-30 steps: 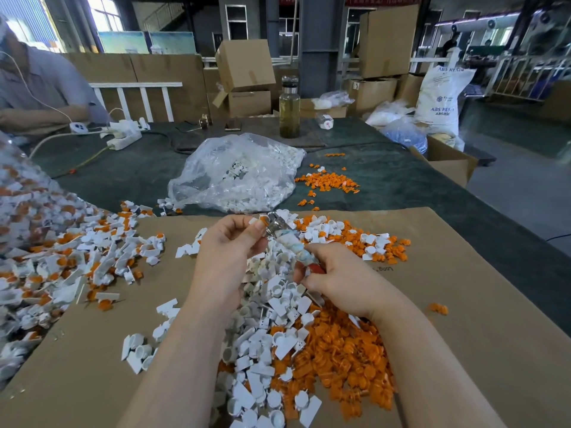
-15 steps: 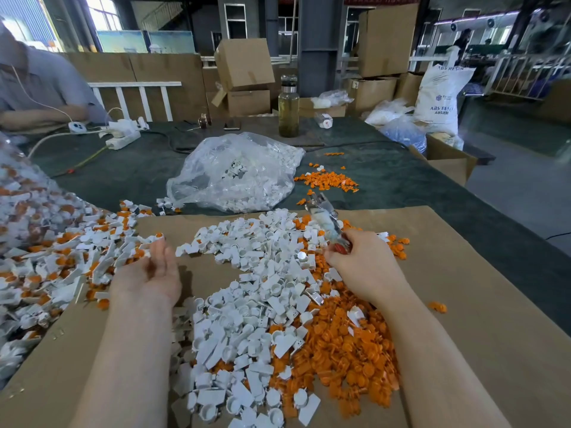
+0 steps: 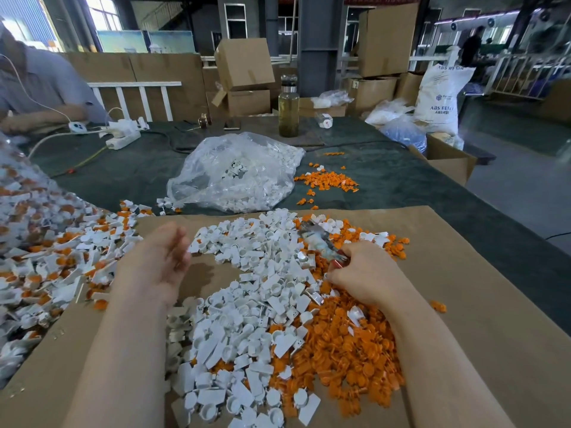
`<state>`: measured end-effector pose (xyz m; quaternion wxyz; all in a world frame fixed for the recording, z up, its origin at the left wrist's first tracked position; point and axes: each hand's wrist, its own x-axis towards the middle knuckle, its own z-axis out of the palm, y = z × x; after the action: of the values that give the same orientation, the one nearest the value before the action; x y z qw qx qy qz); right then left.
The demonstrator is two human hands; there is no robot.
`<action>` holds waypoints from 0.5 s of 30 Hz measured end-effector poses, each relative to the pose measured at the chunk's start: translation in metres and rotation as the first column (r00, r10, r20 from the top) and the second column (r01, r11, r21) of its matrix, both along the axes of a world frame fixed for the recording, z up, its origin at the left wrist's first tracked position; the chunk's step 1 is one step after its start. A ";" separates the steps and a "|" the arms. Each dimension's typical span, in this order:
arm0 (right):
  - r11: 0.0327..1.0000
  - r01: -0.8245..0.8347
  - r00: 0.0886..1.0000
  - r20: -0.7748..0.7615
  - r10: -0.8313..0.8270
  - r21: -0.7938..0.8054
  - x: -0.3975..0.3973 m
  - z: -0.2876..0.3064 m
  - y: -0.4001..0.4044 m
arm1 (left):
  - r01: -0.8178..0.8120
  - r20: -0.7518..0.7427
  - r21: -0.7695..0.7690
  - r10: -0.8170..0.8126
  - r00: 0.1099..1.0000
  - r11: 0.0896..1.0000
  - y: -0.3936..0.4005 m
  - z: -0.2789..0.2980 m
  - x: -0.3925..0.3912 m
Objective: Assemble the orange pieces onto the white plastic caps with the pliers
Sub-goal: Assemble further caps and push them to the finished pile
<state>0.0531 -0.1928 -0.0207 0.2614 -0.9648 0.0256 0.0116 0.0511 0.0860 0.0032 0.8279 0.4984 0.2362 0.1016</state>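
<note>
Nearest, a heap of small orange plastic pieces (image 3: 340, 350) lies against a spread of white plastic caps (image 3: 244, 329) on a brown cardboard sheet (image 3: 463, 304). The right hand (image 3: 364, 276) curls round the red handles of the metal pliers (image 3: 321, 242) — tips pointing away over the caps. The left hand (image 3: 157, 264) hovers palm-up, fingers relaxed, holding nothing. Beyond, on dark green cloth (image 3: 401, 180), a clear plastic bag of white parts (image 3: 238, 174) — and a tall glass bottle (image 3: 288, 109).
</note>
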 end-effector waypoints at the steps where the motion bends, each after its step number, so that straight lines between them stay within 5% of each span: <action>1: 1.000 -0.021 1.000 -0.021 0.021 -0.008 -0.001 0.000 0.000 | 0.077 -0.016 0.145 -0.075 0.997 0.987 -0.005 0.001 0.001; 3: 0.997 -0.049 0.998 -0.049 0.046 -0.053 -0.002 -0.001 0.000 | 0.211 -0.074 0.438 -0.199 0.977 0.874 -0.014 -0.002 0.003; 6: 0.990 -0.058 0.997 -0.051 0.052 -0.130 -0.002 -0.004 0.003 | 0.413 -0.262 0.718 -0.332 0.906 0.560 -0.028 -0.007 -0.001; 12: 0.985 -0.033 0.999 -0.017 0.030 -0.170 -0.001 -0.006 0.010 | 0.530 -0.467 0.834 -0.315 0.827 0.154 -0.047 -0.015 0.001; 15: 0.980 -0.050 0.999 -0.019 0.047 -0.194 -0.002 -0.005 0.011 | 0.533 -0.489 0.841 -0.297 0.820 0.089 -0.049 -0.015 0.001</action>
<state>0.0514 -0.1820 -0.0260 0.1652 -0.9860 0.0050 0.0223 0.0524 0.0370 -0.0121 0.3066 0.9484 0.0493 -0.0641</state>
